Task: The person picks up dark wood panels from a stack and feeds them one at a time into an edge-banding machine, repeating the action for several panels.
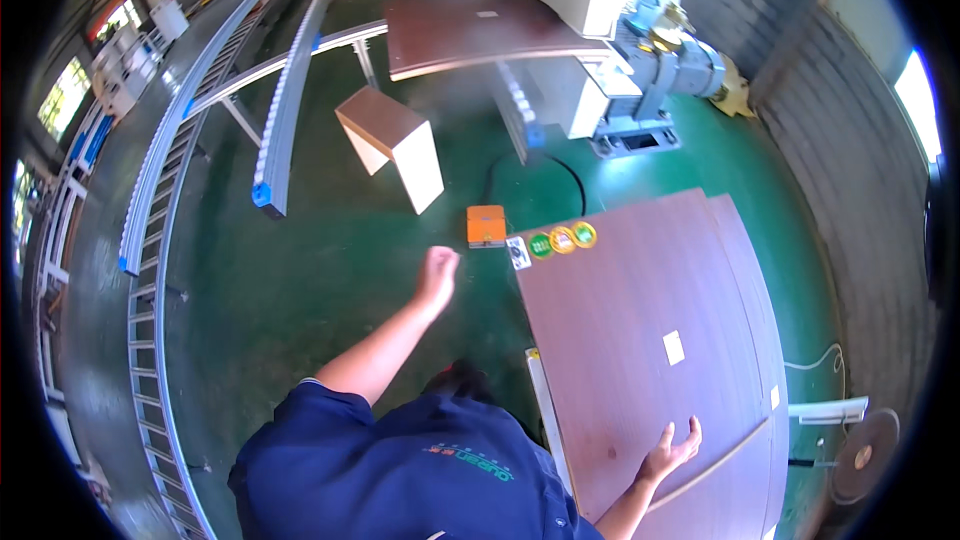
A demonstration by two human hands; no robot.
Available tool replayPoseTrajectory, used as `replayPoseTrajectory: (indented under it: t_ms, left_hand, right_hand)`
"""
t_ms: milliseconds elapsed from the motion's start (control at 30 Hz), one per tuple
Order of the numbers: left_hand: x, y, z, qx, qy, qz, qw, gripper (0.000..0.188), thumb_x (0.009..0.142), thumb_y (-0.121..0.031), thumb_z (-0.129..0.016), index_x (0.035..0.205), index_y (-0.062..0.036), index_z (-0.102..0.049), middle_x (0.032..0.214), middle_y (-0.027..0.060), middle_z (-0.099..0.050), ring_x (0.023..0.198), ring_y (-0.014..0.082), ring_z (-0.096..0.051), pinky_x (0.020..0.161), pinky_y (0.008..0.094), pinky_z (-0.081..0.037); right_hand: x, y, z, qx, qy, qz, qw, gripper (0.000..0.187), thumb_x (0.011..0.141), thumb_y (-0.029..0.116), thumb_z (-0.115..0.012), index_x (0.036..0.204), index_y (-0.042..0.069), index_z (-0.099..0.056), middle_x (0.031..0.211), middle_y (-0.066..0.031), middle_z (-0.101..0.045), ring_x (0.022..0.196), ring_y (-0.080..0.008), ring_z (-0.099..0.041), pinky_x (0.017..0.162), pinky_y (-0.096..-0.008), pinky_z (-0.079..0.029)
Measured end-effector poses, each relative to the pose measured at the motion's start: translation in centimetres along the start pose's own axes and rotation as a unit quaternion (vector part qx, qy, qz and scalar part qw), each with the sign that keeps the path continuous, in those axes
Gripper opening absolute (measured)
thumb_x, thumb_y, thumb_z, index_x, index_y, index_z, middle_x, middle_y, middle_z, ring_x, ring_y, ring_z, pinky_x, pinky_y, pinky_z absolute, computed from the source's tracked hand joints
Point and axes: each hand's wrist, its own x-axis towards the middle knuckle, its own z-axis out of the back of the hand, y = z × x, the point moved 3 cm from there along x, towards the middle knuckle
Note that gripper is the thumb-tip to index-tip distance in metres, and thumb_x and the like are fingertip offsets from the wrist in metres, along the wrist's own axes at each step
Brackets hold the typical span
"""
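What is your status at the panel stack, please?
Right hand flat on top panel. Left hand free, loosely curled. Orange pedal on floor ahead.
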Motion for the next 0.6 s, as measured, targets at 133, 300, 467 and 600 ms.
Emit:
replayPoseTrajectory:
  t_ms: [133, 300, 467, 600]
  left_hand:
    - [3.2, 5.1, 7.5, -0.186, -0.098, 0.364, 0.907, 0.038, 0.096, -0.043, -0.049, 0.106, -0.0073, -0.056, 0.090, 0.0071, -0.066, 0.079, 0.0201, -0.063, 0.073, 0.0377, -0.052]
    - [5.5, 5.9, 10.9, -0.260, -0.126, 0.410, 0.865, 0.053, 0.096, -0.049, -0.047, 0.123, -0.0030, -0.048, 0.096, 0.0116, -0.064, 0.083, 0.0258, -0.063, 0.077, 0.0462, -0.053]
    - [17.9, 2.3, 12.9, -0.266, -0.097, 0.338, 0.897, 0.073, 0.094, -0.057, -0.047, 0.137, 0.0010, -0.035, 0.113, 0.0179, -0.057, 0.097, 0.0323, -0.062, 0.086, 0.0544, -0.052]
    - [29.2, -1.3, 12.3, -0.260, -0.073, 0.265, 0.926, 0.090, 0.093, -0.061, -0.048, 0.150, 0.0029, -0.018, 0.133, 0.0241, -0.045, 0.110, 0.0375, -0.057, 0.091, 0.0580, -0.050]
  right_hand:
    - [5.7, 5.7, -5.4, 0.077, 0.061, 0.076, 0.992, 0.041, 0.089, 0.006, -0.057, 0.129, 0.001, -0.052, 0.128, -0.0140, -0.054, 0.121, -0.0286, -0.047, 0.105, -0.0424, -0.035]
    - [10.8, 13.1, -13.5, 0.270, 0.211, -0.010, 0.940, 0.035, 0.092, 0.007, -0.057, 0.127, 0.001, -0.053, 0.122, -0.0120, -0.057, 0.109, -0.0226, -0.054, 0.094, -0.0358, -0.044]
    - [11.6, 23.5, -20.5, 0.342, 0.316, -0.006, 0.885, 0.035, 0.093, 0.009, -0.059, 0.126, 0.002, -0.053, 0.117, -0.0114, -0.059, 0.101, -0.0194, -0.056, 0.089, -0.0333, -0.047]
    - [12.3, 29.4, -25.5, 0.402, 0.347, -0.059, 0.845, 0.038, 0.092, 0.013, -0.060, 0.128, 0.001, -0.052, 0.114, -0.0119, -0.060, 0.098, -0.0177, -0.058, 0.085, -0.0309, -0.048]
